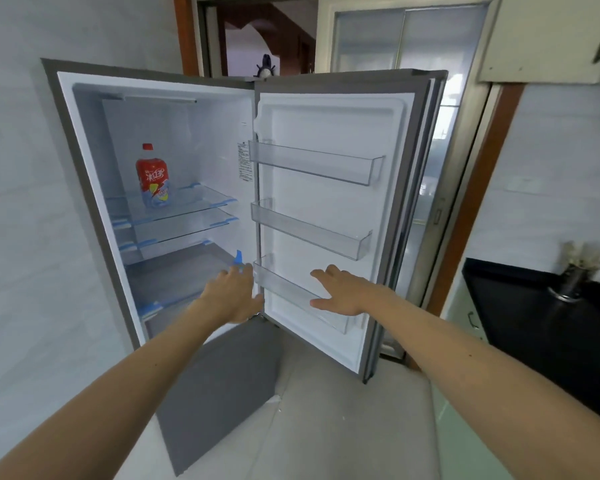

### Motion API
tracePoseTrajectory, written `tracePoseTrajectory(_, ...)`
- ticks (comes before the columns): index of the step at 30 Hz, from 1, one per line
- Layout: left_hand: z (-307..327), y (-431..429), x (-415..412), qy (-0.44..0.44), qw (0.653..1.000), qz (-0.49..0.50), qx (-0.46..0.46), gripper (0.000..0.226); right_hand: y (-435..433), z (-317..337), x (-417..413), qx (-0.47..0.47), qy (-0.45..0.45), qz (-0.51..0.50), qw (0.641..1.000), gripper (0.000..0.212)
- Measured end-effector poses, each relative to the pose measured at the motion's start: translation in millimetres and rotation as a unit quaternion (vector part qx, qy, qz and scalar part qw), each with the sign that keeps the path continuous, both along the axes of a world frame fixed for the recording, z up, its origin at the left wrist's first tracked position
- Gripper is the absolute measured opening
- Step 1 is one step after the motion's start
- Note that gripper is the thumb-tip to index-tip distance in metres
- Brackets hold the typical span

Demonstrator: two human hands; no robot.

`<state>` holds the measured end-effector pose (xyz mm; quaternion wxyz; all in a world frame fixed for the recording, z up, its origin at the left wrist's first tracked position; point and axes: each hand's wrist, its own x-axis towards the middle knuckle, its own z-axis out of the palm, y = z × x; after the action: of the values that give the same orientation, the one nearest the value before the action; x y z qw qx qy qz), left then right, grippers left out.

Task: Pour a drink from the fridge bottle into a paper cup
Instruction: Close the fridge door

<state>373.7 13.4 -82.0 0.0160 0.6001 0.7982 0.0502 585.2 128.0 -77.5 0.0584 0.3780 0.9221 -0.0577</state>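
A bottle with a red cap and a red and pale blue label stands upright on the top glass shelf inside the fridge, whose upper door is swung wide to the right. My left hand reaches forward at the hinge side of the compartment, well below and right of the bottle, fingers apart and empty. My right hand is spread in front of the lowest door bin, holding nothing. No paper cup is in view.
The door carries three clear bins. The closed grey lower fridge door is below my left arm. A black countertop with a metal utensil holder is at the right. A tiled wall is on the left, a doorway behind.
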Motion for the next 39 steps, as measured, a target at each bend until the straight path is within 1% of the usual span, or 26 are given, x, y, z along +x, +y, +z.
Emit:
tracePoseTrajectory(3,1,23,31,0.007,0.999,-0.036,0.002,0.074,14,2,37,-0.002,0.005,-0.035,0.999,0.074)
tracePoseTrajectory(8,-1,66,85,0.015,0.997,-0.076,-0.006,0.074,45,2,94,-0.018,0.023,-0.089,0.996,0.077)
tracePoseTrajectory(13,-1,117,131,0.005,0.995,-0.1,0.0,0.075,86,8,142,-0.015,0.034,-0.107,0.994,0.077)
tracePoseTrajectory(17,10,156,164,0.007,0.993,-0.115,0.015,0.071,131,20,176,-0.003,0.035,-0.117,0.992,0.075)
tracePoseTrajectory(20,21,182,183,0.009,0.993,-0.118,0.031,0.072,165,28,194,0.006,0.038,-0.117,0.992,0.073)
tracePoseTrajectory(29,58,240,212,0.028,0.993,-0.09,0.077,0.077,247,58,201,0.034,0.06,-0.087,0.994,0.077)
tracePoseTrajectory(32,70,251,214,0.023,0.992,-0.077,0.101,0.076,268,73,193,0.043,0.081,-0.066,0.994,0.074)
tracePoseTrajectory(36,84,259,214,0.029,0.989,-0.073,0.124,0.074,289,93,180,0.031,0.12,-0.052,0.991,0.081)
tracePoseTrajectory(39,92,264,214,0.028,0.989,-0.069,0.13,0.074,295,109,172,0.031,0.141,-0.034,0.989,0.079)
